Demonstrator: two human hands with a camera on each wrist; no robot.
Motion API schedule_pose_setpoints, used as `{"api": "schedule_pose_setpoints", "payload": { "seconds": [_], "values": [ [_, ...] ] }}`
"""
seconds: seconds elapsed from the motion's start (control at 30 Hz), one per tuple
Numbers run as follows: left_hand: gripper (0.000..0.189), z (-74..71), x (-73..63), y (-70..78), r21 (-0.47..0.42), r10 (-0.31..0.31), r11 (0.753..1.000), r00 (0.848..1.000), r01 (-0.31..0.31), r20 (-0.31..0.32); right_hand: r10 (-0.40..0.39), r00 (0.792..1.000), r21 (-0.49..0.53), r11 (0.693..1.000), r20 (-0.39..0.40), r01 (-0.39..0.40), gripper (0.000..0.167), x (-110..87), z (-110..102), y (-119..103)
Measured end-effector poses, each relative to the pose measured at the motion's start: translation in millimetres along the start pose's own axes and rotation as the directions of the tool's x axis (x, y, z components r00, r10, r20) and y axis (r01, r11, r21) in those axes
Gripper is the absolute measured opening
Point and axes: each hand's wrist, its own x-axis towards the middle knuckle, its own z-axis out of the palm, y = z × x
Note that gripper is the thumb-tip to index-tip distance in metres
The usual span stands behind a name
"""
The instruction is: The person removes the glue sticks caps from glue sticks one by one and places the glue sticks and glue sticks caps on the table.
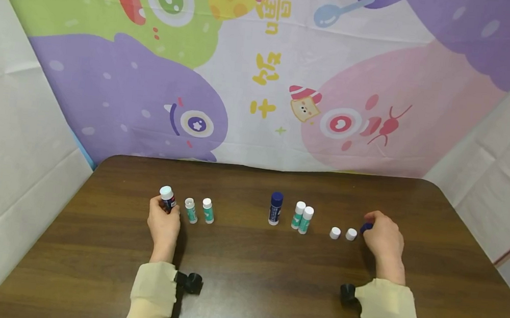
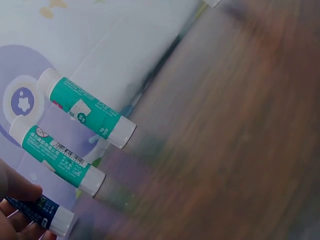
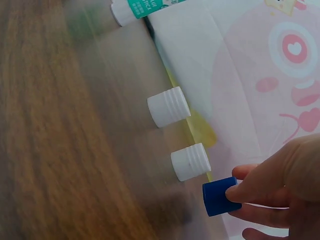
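Observation:
My left hand grips a navy glue stick with a white top, held upright at the table's left. To its right stand two green glue sticks with white ends; the nearer one's top looks uncapped in the head view. At the right side, my right hand pinches a dark blue cap between thumb and fingers. Two small white caps, a left one and a right one, sit in a row just left of it.
Mid-table stands a capped navy glue stick, with two white-capped green glue sticks close together beside it. The brown wooden table ends at the back against a cartoon-printed cloth. White panels flank both sides.

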Motion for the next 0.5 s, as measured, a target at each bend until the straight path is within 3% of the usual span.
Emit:
{"api": "schedule_pose_setpoints", "payload": {
  "seconds": [0.5],
  "values": [
    [0.035,1.2,0.2,-3.8,0.015,0.011,1.000,1.000,-0.011,-0.013,0.051,0.997,-0.050,0.998,0.059,-0.048,0.036,-0.9,3.6,2.2]
  ]
}}
